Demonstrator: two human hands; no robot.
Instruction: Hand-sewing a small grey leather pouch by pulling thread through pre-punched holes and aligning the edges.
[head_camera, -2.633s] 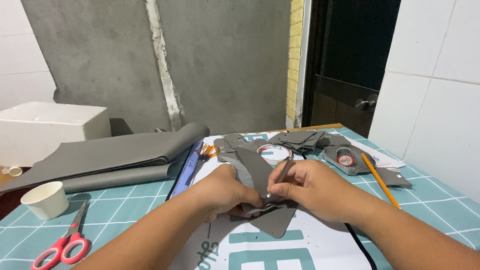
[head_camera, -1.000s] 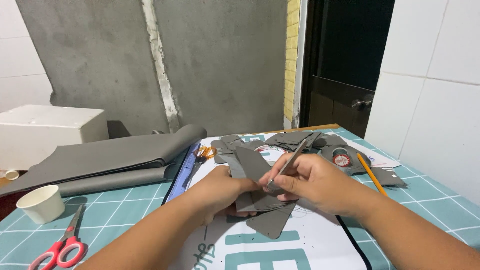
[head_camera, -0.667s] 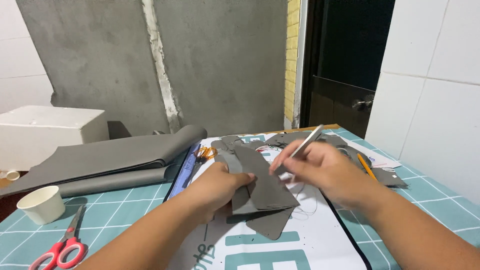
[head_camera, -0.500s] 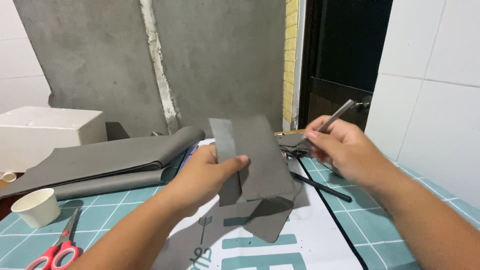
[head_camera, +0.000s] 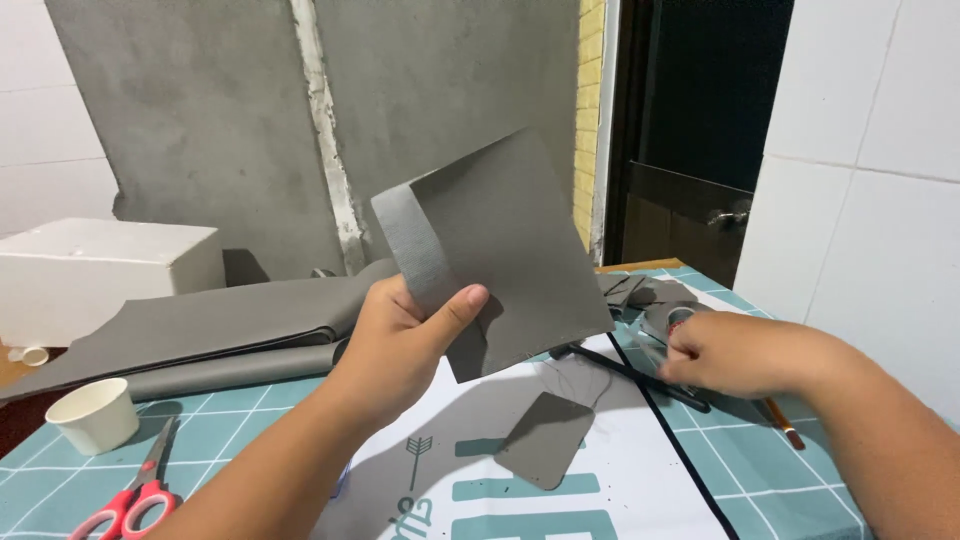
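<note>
My left hand (head_camera: 400, 345) is raised above the table, thumb pinching two stiff grey sheets of material (head_camera: 500, 250) that stand upright and overlap. A small rounded grey piece (head_camera: 545, 440) lies flat on the white printed sheet (head_camera: 440, 470) below them. My right hand (head_camera: 740, 355) rests low at the right of the table with its fingers curled, beside a small tape roll (head_camera: 680, 320) and grey scraps. Whatever is inside those fingers is hidden. A thin black stick (head_camera: 630, 368) lies just left of that hand.
A teal gridded cutting mat (head_camera: 770, 480) covers the table. Red-handled scissors (head_camera: 130, 500) and a paper cup (head_camera: 95, 415) sit at the left. Folded grey material (head_camera: 200, 325) and a white box (head_camera: 100, 275) lie behind. A pencil (head_camera: 782, 425) lies right.
My left hand has lifted the grey sheets off the table to eye level. My right hand, which held a pen-like tool over them, has swung right and dropped to the table.
</note>
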